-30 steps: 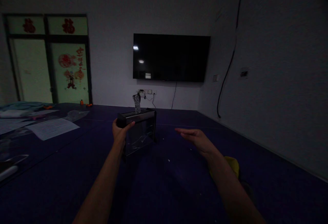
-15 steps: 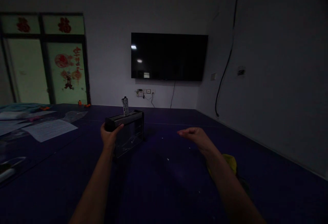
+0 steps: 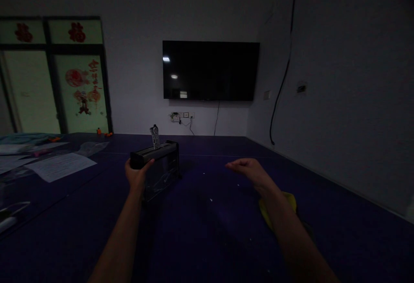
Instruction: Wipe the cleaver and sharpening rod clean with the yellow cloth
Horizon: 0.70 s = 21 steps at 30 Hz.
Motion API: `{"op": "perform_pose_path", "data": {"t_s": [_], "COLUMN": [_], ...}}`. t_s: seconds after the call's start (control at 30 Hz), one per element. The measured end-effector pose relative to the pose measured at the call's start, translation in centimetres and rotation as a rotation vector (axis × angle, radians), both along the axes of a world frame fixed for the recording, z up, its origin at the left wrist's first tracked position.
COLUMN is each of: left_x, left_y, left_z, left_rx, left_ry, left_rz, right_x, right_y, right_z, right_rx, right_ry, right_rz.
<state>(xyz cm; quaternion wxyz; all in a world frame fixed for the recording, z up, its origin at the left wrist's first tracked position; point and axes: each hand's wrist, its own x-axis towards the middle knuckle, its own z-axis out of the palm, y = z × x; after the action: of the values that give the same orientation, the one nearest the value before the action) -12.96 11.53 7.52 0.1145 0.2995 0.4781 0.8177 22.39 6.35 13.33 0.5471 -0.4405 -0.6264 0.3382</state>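
Note:
A dark box-shaped appliance like a toaster [image 3: 161, 164] stands on the dark purple table [image 3: 210, 231], with a small silvery object [image 3: 155, 135] sticking up from its top. My left hand [image 3: 136, 174] grips the near end of the appliance, thumb on top. My right hand [image 3: 247, 170] hovers above the table to the right, holding nothing, fingers loosely extended and together. A yellow cloth [image 3: 280, 205] lies under my right forearm.
Sheets of paper [image 3: 60, 166] and clear plastic [image 3: 92, 147] lie at the left of the table. A black TV [image 3: 210, 70] hangs on the far wall above sockets [image 3: 183, 115]. A door with red decorations [image 3: 80, 84] is at the left. The room is dim.
The appliance and my left hand have shifted left across the table. My right hand has stayed in about the same place, hovering.

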Motion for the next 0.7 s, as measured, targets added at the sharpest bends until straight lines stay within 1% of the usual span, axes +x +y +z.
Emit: {"op": "perform_pose_path", "data": {"t_s": [0.1,0.23,0.4,0.5,0.6,0.67,0.7], "left_x": [-0.3,-0.7,-1.1,-1.2,-1.3,-1.4,-1.5], "left_y": [0.3,0.8,0.7,0.4,0.1,-0.1,-0.2], "left_z": [-0.2,-0.4,-0.5,-0.5,-0.4,-0.3,-0.2], "left_rx": [0.001,-0.004,-0.046,-0.079,-0.102,-0.118,-0.125], "left_ry": [0.004,0.020,0.066,0.097,0.129,0.150,0.160], "left_rz": [0.001,-0.019,-0.034,-0.036,-0.051,-0.063,-0.068], "right_x": [0.1,0.6,1.1,1.7,3.5,5.5,6.7], "right_y": [-0.1,0.0,0.1,0.2,0.7,1.3,1.5], "right_z": [0.1,0.1,0.2,0.4,0.4,0.2,-0.1], "right_rx": [0.037,0.038,0.049,0.121,0.202,0.190,0.153], "right_ry": [-0.020,-0.021,-0.019,-0.029,-0.092,-0.181,-0.253], "right_rz": [-0.019,-0.059,-0.108,-0.202,-0.328,-0.408,-0.458]}}
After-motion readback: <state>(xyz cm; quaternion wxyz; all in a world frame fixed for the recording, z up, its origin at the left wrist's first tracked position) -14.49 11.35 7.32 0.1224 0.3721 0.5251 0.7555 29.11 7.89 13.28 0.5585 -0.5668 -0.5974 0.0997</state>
